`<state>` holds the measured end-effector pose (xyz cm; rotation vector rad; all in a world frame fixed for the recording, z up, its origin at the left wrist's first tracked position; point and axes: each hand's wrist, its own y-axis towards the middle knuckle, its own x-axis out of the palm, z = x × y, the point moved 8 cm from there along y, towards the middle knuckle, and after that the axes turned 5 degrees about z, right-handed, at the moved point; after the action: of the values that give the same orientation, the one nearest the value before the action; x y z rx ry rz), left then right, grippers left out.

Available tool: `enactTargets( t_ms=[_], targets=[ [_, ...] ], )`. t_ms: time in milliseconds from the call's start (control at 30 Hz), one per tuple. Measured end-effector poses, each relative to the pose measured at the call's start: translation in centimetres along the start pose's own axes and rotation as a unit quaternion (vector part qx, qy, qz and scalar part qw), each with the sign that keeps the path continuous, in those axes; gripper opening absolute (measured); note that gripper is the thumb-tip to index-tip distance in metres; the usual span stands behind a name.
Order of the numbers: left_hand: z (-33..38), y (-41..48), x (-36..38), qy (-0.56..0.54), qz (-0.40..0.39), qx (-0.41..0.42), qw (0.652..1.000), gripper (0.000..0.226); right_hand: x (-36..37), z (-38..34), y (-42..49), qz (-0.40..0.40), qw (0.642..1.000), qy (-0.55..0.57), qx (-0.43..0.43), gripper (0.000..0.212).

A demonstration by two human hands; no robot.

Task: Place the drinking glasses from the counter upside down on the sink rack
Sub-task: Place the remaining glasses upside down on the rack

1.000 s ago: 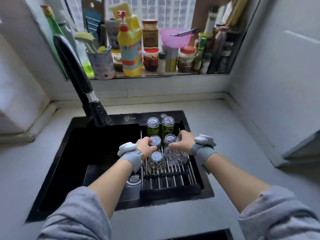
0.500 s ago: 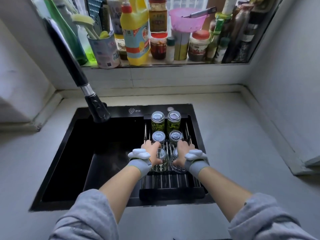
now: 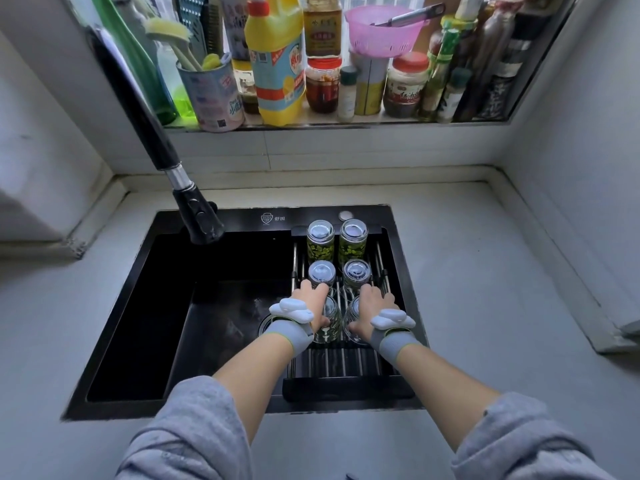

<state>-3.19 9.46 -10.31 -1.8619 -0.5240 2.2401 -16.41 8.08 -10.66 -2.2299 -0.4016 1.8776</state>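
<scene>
– What is the left hand (image 3: 309, 304) doing?
– Gripping a near-left glass (image 3: 328, 322) standing on the sink rack (image 3: 341, 362); four upturned glasses (image 3: 337, 252) are standing just beyond.
– And beside it?
– The right hand (image 3: 371, 308) is clasping the near-right glass (image 3: 354, 318)

home kitchen | black sink (image 3: 145, 306) | faucet (image 3: 199, 216) | sill condiment jars (image 3: 322, 84)

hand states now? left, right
Left hand: closed around the near-left glass on the rack.
Right hand: closed around the near-right glass.
</scene>
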Motion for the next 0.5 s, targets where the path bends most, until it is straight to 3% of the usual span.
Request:
enactTargets(
  t_ms=[500],
  targets=[
    [-0.59, 0.49, -0.1, 0.027, -0.008, 0.002, 1.0, 0.055, 0.67, 0.59, -0.19, -0.009, 0.998, 0.026, 0.05, 0.069]
  ],
)
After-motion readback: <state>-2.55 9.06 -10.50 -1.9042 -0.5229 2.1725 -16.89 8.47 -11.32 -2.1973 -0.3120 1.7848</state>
